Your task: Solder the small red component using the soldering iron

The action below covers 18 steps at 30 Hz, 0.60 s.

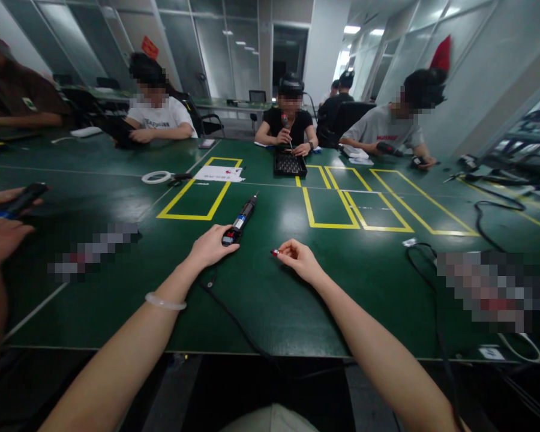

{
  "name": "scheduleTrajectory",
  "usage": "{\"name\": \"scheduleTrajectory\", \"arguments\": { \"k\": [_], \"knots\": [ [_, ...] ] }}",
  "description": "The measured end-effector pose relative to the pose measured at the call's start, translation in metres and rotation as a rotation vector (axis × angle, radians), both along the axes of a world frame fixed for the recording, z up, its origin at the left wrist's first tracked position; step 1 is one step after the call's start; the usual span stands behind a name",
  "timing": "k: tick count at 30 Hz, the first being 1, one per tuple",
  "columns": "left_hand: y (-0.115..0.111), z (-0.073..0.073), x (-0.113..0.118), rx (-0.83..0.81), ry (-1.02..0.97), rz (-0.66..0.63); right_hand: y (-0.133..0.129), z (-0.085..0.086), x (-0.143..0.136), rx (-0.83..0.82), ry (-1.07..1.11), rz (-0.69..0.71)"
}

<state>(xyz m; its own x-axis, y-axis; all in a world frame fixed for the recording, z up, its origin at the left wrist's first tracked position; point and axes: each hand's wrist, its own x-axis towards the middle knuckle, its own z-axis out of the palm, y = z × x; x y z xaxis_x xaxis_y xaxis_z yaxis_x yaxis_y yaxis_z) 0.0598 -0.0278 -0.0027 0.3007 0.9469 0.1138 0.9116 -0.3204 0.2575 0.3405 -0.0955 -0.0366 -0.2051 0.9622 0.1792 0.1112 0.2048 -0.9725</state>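
My left hand (213, 245) is wrapped round the rear end of a black electric screwdriver (240, 221), which has a blue and white band. Its thin tip points away from me, up and to the right, over the green table (261, 312). To the right, my right hand (297, 259) pinches a small red and black piece (274, 253) between thumb and fingertips. The two hands are apart, with bare green surface between them. A black cable (234, 318) runs from near my left wrist to the table's front edge.
Yellow tape rectangles (312, 225) mark the table ahead. A paper sheet (219, 174) and white cable coil (156, 177) lie at the back left. Across the table, a person works over a black tray (290, 164). Another person's hand (4, 231) holds a tool at far left. Cables (432, 288) lie right.
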Motion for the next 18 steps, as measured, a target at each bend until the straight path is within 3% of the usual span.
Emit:
{"name": "scheduleTrajectory", "arguments": {
  "k": [9, 18],
  "knots": [
    [-0.036, -0.003, 0.059, -0.009, -0.102, -0.229, -0.007, 0.007, -0.002, 0.123, -0.158, -0.023],
    [-0.05, -0.004, 0.08, -0.025, -0.152, -0.335, -0.007, 0.006, -0.008, 0.181, -0.393, -0.039]
  ]
}}
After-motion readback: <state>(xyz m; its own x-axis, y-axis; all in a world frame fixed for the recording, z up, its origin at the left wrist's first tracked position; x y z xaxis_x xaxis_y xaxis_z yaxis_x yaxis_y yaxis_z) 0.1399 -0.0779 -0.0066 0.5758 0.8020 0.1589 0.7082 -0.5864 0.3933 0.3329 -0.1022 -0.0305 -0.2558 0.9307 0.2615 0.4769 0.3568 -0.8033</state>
